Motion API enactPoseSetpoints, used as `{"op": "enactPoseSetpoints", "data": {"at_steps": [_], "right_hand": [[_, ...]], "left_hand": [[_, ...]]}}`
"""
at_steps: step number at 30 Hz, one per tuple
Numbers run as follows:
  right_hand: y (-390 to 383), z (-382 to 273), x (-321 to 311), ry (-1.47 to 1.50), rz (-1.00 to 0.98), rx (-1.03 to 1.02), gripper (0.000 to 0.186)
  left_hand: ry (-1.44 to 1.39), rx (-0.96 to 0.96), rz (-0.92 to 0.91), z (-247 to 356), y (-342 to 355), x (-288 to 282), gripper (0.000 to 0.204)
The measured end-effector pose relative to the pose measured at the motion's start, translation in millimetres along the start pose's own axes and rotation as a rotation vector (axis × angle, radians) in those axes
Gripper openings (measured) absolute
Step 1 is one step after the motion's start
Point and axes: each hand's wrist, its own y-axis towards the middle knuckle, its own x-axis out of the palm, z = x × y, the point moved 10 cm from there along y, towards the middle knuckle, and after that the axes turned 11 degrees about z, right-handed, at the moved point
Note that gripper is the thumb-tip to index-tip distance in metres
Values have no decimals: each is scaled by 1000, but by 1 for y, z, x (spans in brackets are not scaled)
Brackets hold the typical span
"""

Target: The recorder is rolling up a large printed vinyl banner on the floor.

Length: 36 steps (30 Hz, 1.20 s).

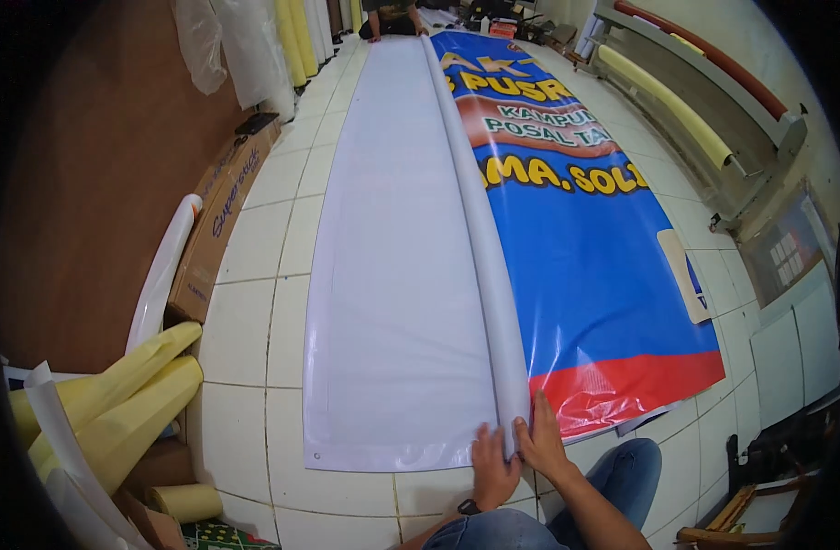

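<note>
A long banner (594,266) lies on the floor, its blue and red printed face up on the right. Its white back (402,275) shows on the left. Between them a white roll of the banner (480,247) runs lengthwise away from me. At its near end, my left hand (495,467) touches the roll's left side, fingers stretched and slightly blurred. My right hand (541,445) rests against the right side, thumb on the roll and fingers extended over the red strip. A small metal eyelet (316,456) sits in the white sheet's near left corner.
A person (392,18) crouches at the far end, one hand by the roll. Along the left stand a cardboard box (220,215) and yellow rolls (127,412). A rack with material rolls (668,105) stands at right; a wooden frame (736,518) lies near right. White tiles (237,339) cover the floor.
</note>
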Motion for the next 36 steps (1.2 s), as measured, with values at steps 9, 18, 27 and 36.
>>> {"op": "enactPoseSetpoints", "data": {"at_steps": [9, 18, 27, 36], "right_hand": [[16, 21, -8, -149, 100, 52, 81], [28, 74, -34, -103, 40, 367, 77], [20, 64, 37, 497, -156, 560, 53], [4, -36, 137, 693, -378, 538, 63]], "left_hand": [[-122, 216, -517, 38, -15, 78, 93], [19, 274, -475, 29, -7, 86, 98], [-147, 138, -477, 23, 9, 34, 98], [183, -346, 133, -65, 9, -104, 68]]}}
